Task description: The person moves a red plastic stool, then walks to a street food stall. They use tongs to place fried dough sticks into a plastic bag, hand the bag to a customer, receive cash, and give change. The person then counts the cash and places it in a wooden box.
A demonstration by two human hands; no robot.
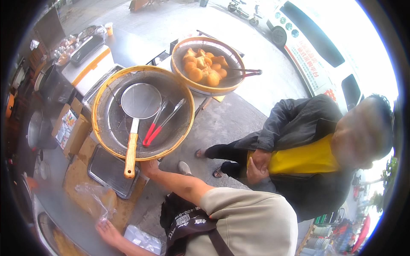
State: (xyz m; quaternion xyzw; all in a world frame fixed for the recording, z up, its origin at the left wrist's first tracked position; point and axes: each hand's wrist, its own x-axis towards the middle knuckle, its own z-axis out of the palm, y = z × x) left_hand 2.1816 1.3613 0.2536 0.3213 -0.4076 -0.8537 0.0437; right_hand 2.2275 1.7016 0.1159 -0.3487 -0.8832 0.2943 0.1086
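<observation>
My left hand point(109, 233), low in the view, pinches the gathered top of a clear plastic bag point(96, 200). Something yellowish shows through the bag, too unclear to name. My right hand point(149, 167) is at the near underside of a large round pan with a bamboo rim point(192, 120); its fingers are hidden. In this pan lie a fine-mesh skimmer point(141, 100) with a wooden handle and red-handled metal tongs point(163, 123). Behind it, a second bamboo-rimmed pan point(174, 65) holds several golden fried dough pieces point(202, 65) and another pair of tongs point(245, 72).
A metal tray point(110, 169) lies on cardboard point(77, 179). Stacked plastic bags point(142, 239) lie beside my left forearm. A pan of yellowish contents point(64, 241) is lower left. A person in a dark jacket point(288, 124) stands at the right, hands clasped. A white van point(320, 48) is beyond.
</observation>
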